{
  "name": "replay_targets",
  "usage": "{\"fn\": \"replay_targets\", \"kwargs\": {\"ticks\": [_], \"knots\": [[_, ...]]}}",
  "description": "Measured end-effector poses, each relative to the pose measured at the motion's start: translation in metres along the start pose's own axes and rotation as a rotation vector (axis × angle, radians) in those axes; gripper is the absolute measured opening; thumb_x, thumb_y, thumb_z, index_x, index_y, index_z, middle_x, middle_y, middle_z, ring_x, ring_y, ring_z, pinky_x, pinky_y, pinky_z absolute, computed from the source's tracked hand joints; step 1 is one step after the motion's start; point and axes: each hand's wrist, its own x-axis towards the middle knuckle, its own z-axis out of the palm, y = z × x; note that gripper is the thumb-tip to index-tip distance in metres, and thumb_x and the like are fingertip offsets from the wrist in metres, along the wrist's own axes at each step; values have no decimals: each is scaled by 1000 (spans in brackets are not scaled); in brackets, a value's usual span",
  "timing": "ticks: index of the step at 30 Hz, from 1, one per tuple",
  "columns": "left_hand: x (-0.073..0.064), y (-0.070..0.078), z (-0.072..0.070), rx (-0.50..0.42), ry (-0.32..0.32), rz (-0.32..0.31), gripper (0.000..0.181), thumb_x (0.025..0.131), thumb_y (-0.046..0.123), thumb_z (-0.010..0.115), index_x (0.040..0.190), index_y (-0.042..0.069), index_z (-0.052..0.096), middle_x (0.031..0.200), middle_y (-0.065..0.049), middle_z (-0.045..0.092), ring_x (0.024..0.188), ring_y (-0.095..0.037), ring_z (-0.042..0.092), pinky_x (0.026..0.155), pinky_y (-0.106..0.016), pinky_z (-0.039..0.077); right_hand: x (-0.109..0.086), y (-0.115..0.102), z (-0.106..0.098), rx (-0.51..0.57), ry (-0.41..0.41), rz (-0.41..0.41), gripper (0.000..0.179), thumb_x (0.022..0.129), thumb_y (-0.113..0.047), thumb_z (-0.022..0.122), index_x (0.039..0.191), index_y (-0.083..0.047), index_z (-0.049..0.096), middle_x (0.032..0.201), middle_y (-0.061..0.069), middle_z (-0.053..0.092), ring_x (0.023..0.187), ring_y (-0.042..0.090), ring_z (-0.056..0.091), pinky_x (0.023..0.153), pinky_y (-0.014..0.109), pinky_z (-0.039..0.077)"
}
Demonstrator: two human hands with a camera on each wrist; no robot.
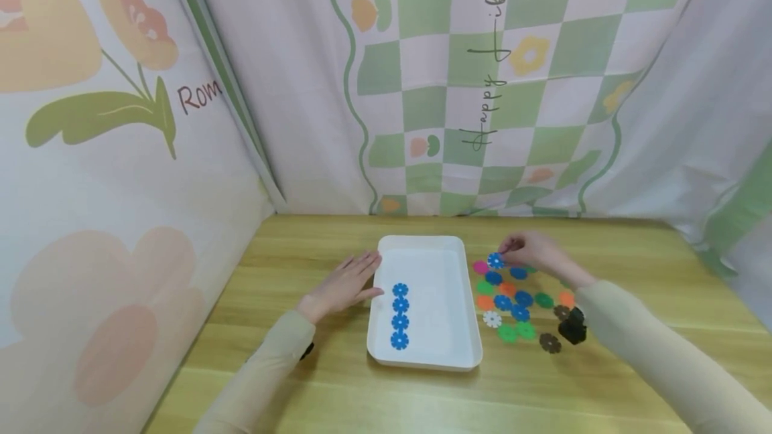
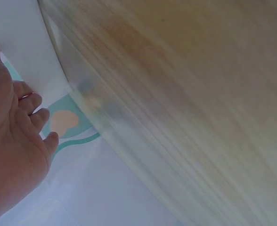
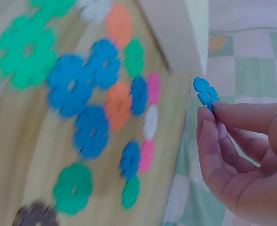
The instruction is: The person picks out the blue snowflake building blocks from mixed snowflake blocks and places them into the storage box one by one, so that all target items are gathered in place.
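Observation:
In the head view my right hand pinches a blue snowflake disc between thumb and fingertip, above the far part of a loose spread of discs. The right wrist view shows the notched edge of that disc sticking out past the fingertips. My left hand lies with straight fingers at the left rim of a white tray. Inside the tray, several blue discs form a straight column along the left side. In the left wrist view the left hand appears beside the tray's pale wall.
Right of the tray lie scattered discs, among them orange, white, green, pink and brown. A black object shows beside the right sleeve. Printed curtains hang behind the wooden table.

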Motion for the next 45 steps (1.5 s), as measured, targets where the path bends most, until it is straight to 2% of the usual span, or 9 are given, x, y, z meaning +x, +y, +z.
{"fn": "replay_targets", "kwargs": {"ticks": [6, 11, 14, 20, 27, 33, 45], "knots": [[0, -1, 1, 9, -1, 3, 77, 102, 58, 36, 159, 9, 17, 167, -7, 15, 156, -24, 17, 128, -47, 18, 20, -25, 13, 84, -22, -27, 22, 93, -14, 65, 105, 5, 66, 95, 16, 71, 84, 22, 69, 75, 37, 60], [0, -1, 2, 9, 12, 18, 76, 102, 57, 37, 159, 8, 19, 167, -8, 17, 155, -26, 19, 127, -47, 21, 34, -45, 29, 140, -36, -31, 19, 93, -10, 65, 104, 6, 67, 97, 18, 71, 88, 27, 71, 82, 40, 61], [-1, -1, 0, 8, 11, 16, 76, 103, 56, 38, 158, 8, 20, 167, -8, 18, 155, -26, 19, 127, -47, 21, 44, -55, 41, 127, -49, -26, 16, 94, -10, 65, 103, 3, 68, 99, 16, 72, 89, 25, 72, 84, 41, 61], [-2, 1, -3, -3, -4, 5, 77, 102, 57, 38, 159, 8, 18, 167, -8, 16, 156, -26, 18, 127, -47, 20, 64, -68, 70, 123, -71, -9, 12, 92, -8, 67, 98, 2, 68, 93, 13, 72, 79, 15, 69, 79, 33, 62], [-1, 1, -2, -3, -14, -11, 77, 102, 59, 37, 159, 11, 17, 167, -6, 15, 156, -24, 17, 128, -46, 19, 73, -87, 93, 121, -80, 37, 9, 91, -8, 69, 96, 0, 69, 92, 11, 71, 76, 14, 67, 77, 32, 61], [0, 1, -1, -2, -10, -12, 77, 102, 59, 36, 159, 11, 17, 167, -5, 16, 156, -24, 18, 128, -46, 19, 80, -97, 108, 120, -66, 49, 8, 89, -7, 72, 93, 0, 70, 89, 10, 71, 71, 12, 65, 67, 24, 59], [1, -2, 1, -6, 2, -4, 77, 102, 58, 38, 159, 11, 18, 167, -6, 18, 155, -25, 19, 127, -45, 20, 91, -101, 124, 105, -47, 88, 5, 87, -6, 73, 88, -1, 70, 86, 9, 71, 71, 15, 64, 66, 24, 58]]}}
